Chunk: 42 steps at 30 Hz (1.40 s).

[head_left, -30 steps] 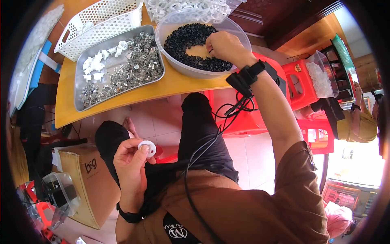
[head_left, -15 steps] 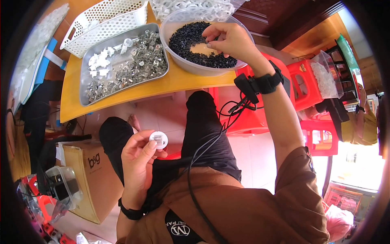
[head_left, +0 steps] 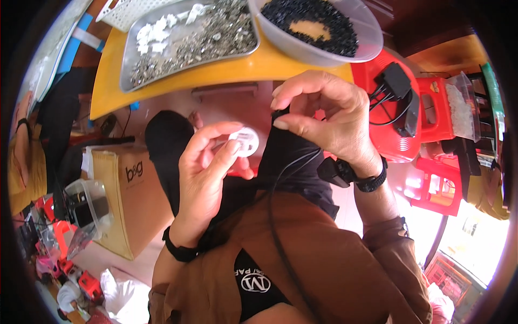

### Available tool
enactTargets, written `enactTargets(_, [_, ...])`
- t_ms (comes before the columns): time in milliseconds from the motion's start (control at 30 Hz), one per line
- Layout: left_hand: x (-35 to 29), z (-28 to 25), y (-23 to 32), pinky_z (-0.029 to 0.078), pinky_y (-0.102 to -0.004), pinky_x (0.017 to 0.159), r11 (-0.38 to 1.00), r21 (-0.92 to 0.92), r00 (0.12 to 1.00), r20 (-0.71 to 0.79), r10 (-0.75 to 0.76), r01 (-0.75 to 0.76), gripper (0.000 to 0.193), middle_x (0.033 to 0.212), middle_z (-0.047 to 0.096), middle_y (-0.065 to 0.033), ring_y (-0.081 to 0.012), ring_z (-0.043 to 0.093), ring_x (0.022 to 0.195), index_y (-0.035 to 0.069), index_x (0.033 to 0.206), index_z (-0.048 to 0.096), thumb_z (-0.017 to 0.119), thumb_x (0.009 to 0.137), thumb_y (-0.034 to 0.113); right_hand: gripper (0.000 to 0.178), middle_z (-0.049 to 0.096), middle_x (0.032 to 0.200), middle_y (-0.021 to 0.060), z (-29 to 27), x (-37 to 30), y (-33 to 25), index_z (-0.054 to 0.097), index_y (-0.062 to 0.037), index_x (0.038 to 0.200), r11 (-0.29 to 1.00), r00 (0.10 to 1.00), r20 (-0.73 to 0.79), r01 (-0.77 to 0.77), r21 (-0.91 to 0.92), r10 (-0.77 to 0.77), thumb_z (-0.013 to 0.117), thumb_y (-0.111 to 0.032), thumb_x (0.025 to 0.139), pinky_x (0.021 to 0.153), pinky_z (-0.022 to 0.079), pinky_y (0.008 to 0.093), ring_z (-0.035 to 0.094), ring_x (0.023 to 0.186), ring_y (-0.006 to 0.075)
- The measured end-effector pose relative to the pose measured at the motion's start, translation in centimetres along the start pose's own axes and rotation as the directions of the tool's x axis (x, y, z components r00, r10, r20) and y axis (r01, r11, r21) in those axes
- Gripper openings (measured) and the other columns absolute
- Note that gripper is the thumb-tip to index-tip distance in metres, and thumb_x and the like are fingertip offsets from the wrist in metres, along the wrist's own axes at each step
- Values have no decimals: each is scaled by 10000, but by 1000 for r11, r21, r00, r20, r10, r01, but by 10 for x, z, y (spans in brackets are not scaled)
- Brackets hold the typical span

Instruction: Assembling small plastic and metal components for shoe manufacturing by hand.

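My left hand (head_left: 208, 162) pinches a round white plastic part (head_left: 250, 141) between thumb and fingers, above my lap. Its face has openings, but finer detail is too small to make out. To its right, my right hand (head_left: 329, 116) is raised with thumb and fingertips brought together around a small black piece (head_left: 279, 114), hard to tell from the dark trousers behind. The two hands are apart. Beyond the right hand, a clear round tub (head_left: 372, 43) holds many small black pieces (head_left: 345, 32), with a bare patch in the middle.
On the yellow table (head_left: 110, 100), a metal tray (head_left: 127, 70) holds small metal parts and white plastic pieces. A white perforated basket (head_left: 121, 13) stands behind it. Red stools (head_left: 391, 137) are at right, a cardboard box (head_left: 129, 200) at left. A black cable (head_left: 272, 216) runs across my lap.
My right hand has left the tub and come back toward my left hand, with a small black piece at its fingertips. The left hand has risen slightly with the white part; the view has tilted down.
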<state>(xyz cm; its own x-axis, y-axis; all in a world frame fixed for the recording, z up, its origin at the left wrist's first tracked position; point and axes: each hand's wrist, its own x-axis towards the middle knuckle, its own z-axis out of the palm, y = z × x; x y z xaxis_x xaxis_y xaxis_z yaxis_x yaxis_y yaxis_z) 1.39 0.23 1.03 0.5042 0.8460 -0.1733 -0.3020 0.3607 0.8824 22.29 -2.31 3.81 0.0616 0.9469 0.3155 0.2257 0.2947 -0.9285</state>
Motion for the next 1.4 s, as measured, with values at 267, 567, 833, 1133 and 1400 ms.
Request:
enactTargets(267, [0, 1, 0, 571, -276, 649, 996, 74, 995, 93, 41, -48, 210, 902, 640, -94, -104, 602, 732, -12, 1077, 596, 578, 933, 139, 301, 637, 1020, 133, 32, -20, 16, 590, 56, 1019, 976, 997, 66, -44, 214, 30, 699, 117, 745, 654, 519, 198, 630, 772, 94])
enactTargets(567, [-4, -2, 1, 554, -265, 587, 996, 86, 997, 82, -10, 2, 192, 837, 637, -89, -125, 606, 633, -12, 1034, 615, 614, 912, 136, 303, 667, 900, 33, 45, -26, 21, 669, -53, 974, 993, 993, -77, 92, 77, -86, 699, 89, 708, 510, 450, 183, 595, 611, 38])
enactTargets(833, [-3, -3, -2, 553, -254, 591, 997, 68, 998, 51, 41, -44, 160, 848, 649, -98, -116, 609, 668, -7, 1020, 604, 622, 900, 97, 227, 653, 890, 42, 46, -27, 17, 688, -45, 914, 997, 996, -67, 61, -48, -64, 725, 48, 710, 507, 463, 203, 576, 603, 69])
enactTargets(1133, [-4, -5, -3, 537, -273, 598, 951, 267, 987, 67, 143, -156, 140, 914, 603, -72, -130, 607, 706, -2, 1030, 566, 595, 903, 50, 210, 646, 850, 51, 47, -27, 14, 692, -45, 906, 980, 990, -70, 109, -166, -122, 727, 34, 714, 496, 463, 214, 570, 581, 91])
enactTargets(1400, [-2, -3, -5, 569, -230, 656, 914, 281, 956, 84, 281, -293, 102, 994, 545, -78, -119, 623, 827, -54, 961, 598, 613, 861, -51, 174, 626, 801, 50, 48, -31, 17, 681, -40, 880, 987, 996, -80, 36, -156, -49, 721, 18, 720, 484, 449, 225, 548, 540, 97])
